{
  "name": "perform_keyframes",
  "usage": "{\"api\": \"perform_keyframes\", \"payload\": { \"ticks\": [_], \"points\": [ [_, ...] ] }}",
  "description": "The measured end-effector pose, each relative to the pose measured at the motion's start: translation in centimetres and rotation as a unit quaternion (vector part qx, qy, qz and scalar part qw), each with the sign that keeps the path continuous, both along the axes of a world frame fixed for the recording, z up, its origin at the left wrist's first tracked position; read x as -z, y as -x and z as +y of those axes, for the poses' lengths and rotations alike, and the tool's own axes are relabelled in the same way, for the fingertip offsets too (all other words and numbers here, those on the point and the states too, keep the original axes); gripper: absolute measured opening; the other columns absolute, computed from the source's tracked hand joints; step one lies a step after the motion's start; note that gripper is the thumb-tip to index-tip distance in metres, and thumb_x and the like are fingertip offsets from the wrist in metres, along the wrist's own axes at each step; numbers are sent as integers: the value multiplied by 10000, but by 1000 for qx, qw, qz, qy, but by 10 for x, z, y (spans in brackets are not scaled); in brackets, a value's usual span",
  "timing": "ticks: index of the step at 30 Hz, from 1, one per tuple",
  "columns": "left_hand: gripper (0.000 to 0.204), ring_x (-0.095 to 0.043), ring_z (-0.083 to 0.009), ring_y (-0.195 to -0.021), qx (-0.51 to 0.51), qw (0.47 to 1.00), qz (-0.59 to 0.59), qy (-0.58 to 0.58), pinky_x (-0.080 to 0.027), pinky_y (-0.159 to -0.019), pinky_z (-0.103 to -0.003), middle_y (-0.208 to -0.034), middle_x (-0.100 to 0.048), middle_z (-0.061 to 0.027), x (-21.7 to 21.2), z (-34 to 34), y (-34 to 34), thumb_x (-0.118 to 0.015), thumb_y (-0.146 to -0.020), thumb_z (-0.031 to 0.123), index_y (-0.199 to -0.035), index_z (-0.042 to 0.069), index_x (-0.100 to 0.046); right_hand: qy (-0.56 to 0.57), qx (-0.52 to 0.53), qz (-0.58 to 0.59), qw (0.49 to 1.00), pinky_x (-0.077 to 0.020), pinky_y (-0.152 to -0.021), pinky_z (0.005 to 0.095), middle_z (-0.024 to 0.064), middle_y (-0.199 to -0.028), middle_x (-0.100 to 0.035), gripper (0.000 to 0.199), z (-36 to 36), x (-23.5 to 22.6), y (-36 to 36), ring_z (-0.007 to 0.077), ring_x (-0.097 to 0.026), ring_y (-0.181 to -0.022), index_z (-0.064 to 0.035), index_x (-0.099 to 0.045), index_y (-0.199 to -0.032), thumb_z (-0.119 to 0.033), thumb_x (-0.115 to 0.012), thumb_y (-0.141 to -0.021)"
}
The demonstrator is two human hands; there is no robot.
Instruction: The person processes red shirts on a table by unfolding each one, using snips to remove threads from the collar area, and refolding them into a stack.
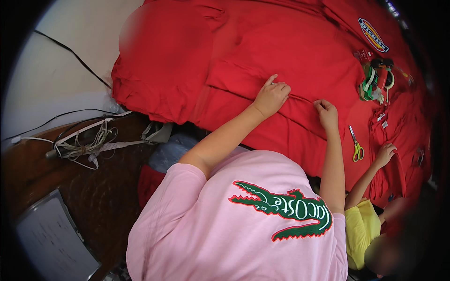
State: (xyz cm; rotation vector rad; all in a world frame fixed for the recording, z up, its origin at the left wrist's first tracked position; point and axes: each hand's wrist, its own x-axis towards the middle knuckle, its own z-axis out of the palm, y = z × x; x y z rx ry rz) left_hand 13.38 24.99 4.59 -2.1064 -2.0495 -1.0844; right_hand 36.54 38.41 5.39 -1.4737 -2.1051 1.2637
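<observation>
Left grip (pixel 272 98) rests on red cloth (pixel 286 54), right grip (pixel 326 114) pinching its fold.

From my end, I see a tabletop (pixel 362 132) covered almost entirely in red cloth (pixel 286 47), broad and creased across the middle, bunched at the left. I can't tell whether the flat red area under the scissors (pixel 358 151) is bare top or more fabric. The scissors lie with yellow handles toward me, blades away. Beyond them I make out a jumble of small items (pixel 370 84), green, white and black; right of the scissors, rumpled red pieces (pixel 386 136) with pale labels (pixel 384 124).
</observation>
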Motion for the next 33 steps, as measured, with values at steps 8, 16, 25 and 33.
{"api": "perform_keyframes", "payload": {
  "ticks": [8, 16, 25, 33],
  "points": [
    [170, -674, -295, -963, 154, 954, -68, 247, -511, -943, -467, -957, -687, -94, -44, -78, -20, -684, -928, 225, -951, 84, -590, -106, 57, 1, 993, -513, -746, 395, 177, -875, -700, 244, -10, 2, -13, 295, -670, -789, -15, -661, -1061, -245, -585, -1026],
    [379, -641, -320, -1126, 13, 987, -109, 120, -470, -1028, -470, -1189, -654, -122, -92, -103, -41, -696, -920, 311, -1215, 86, -620, -200, 17, -67, 977, -535, -775, 519, 264, -987, -704, 201, -43, -80, 15, 466, -673, -960, 0, -619, -1054, -190, -560, -1028],
    [260, -705, -382, -915, -76, 974, -179, 114, -545, -845, -459, -1061, -750, -130, -125, 7, 12, -637, -904, 183, -1111, 47, -715, 244, -165, 606, 739, -502, -894, 257, 20, -1115, -622, 325, -86, -292, -48, 88, -601, -1035, -38, -545, -1250, -194, -677, -998],
    [395, -707, -164, -992, 231, 541, -734, 341, -565, -884, -320, -1116, -739, -95, -271, 7, -40, -642, -997, 276, -1265, -14, -653, -278, 56, 27, 959, -525, -991, 506, 234, -1433, -409, 1250, -104, -235, -32, 468, -549, -1244, -161, -173, -1630, -315, -925, -643]
  ]
}}
